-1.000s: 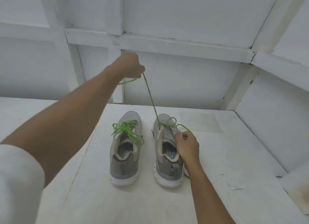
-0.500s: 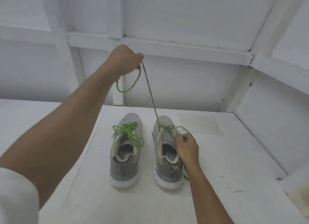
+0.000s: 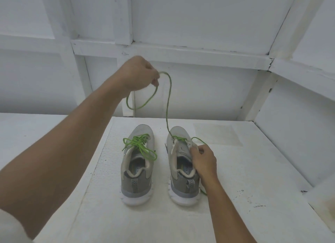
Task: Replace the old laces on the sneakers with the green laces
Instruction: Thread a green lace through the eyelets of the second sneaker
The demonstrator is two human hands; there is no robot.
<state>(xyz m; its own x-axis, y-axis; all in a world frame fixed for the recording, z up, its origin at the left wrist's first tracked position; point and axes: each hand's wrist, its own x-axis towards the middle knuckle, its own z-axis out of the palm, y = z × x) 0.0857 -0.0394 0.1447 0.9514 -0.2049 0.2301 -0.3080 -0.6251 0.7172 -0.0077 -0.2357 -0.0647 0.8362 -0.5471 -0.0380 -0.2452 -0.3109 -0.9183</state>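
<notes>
Above the right sneaker [image 3: 181,163], the left hand [image 3: 139,74] pinches the green lace [image 3: 167,106] raised high, while the right hand [image 3: 204,160] grips that sneaker's eyelet edge

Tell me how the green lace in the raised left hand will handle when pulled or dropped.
Probably floppy: the green lace sags in a loop below the left hand. Likely very light, being a thin cord. Pulling may tug the sneaker, which the right hand holds.

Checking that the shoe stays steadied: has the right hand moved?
No. The right hand still holds the right sneaker by its eyelet edge, in the same spot on the table.
</notes>
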